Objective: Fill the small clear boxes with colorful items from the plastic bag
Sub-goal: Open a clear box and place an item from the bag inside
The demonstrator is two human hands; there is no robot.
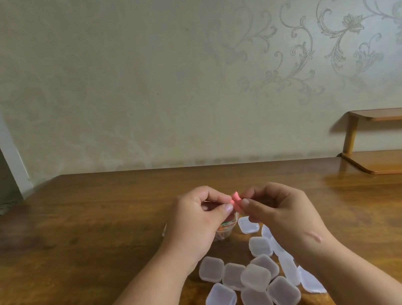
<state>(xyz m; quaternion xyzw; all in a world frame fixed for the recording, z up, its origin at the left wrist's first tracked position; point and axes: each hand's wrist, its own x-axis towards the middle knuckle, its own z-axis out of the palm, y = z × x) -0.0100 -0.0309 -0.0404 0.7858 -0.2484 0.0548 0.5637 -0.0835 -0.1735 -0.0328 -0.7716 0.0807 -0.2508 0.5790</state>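
Two hands meet in the middle here, raised a bit off the bench [74,225]. The left hand [197,221] and right hand [286,215] each pinch one side of a small pink piece [236,200] between thumb and forefinger, with the other fingers curled in behind. It's too small and blurry to say exactly what the piece is. My guess is it's held two-handed like that so it can be straightened, pulled apart or just looked over before it goes in a box.

The plastic bag [229,227] sits right under the left hand's fingers, mostly hidden by the palm, with bits of orange and green showing through it. I can't tell if the left hand is also touching it. Keeping it that close makes sense, since every grab is a short trip.

The small clear boxes [255,277] lie in a loose heap below and between the two wrists, some overlapping and a few running up under the right hand. One lone box [248,224] sits just below the right fingertips, beside the bag. They all look closed and empty as far as I can see, so I'd say the filling has barely started, and a lid needs popping before the pink piece can go anywhere.
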